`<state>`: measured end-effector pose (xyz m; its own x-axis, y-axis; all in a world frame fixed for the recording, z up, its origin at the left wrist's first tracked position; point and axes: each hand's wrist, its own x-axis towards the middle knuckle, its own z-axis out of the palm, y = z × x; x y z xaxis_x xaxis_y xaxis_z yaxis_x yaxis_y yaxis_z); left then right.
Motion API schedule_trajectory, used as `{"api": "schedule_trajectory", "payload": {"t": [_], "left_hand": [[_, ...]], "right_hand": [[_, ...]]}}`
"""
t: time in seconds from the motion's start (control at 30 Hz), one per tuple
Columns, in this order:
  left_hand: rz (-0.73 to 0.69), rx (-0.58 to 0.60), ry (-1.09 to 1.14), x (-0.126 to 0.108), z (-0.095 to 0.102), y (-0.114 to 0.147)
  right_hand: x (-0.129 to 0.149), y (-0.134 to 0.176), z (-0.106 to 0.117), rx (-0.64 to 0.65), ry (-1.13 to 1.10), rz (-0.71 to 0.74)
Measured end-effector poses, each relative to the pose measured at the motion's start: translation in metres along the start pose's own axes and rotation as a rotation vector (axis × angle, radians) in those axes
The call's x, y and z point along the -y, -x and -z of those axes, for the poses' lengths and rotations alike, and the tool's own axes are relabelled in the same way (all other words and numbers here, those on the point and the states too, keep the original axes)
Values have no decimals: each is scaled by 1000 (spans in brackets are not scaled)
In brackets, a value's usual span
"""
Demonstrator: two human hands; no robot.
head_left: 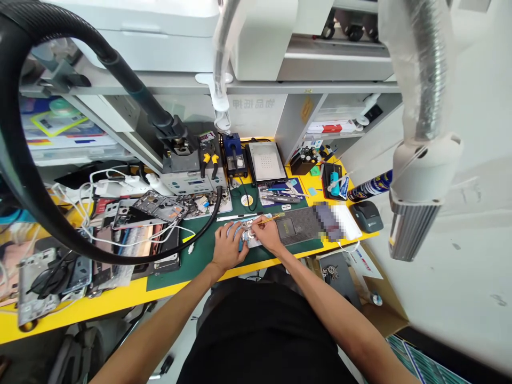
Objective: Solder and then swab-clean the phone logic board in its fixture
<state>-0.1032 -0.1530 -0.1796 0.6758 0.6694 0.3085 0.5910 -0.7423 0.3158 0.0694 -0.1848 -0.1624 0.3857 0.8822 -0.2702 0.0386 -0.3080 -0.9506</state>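
Note:
In the head view, an opened phone with bare metal parts and bluish edges lies on the green mat. My left hand grips it from the left, its fingers bent over the top and its thumb along the near side. My right hand is closed around a thin yellowish stick-like tool, held low over the phone's right part. The tool's working tip is too small to make out. Just right of my right hand lies a dark perforated pad.
Phone frames and cables are heaped on the left. A black hose arcs over them. Pliers hang on the station behind. Hand tools lie beyond the pad; a spray can stands right, near a hanging lamp.

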Motion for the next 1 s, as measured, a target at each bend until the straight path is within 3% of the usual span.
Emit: {"api": "schedule_trajectory", "payload": {"t": [1.0], "left_hand": [[3,-7,24,1,1,1]], "right_hand": [[0,0,-2,-25,-47,-17]]}}
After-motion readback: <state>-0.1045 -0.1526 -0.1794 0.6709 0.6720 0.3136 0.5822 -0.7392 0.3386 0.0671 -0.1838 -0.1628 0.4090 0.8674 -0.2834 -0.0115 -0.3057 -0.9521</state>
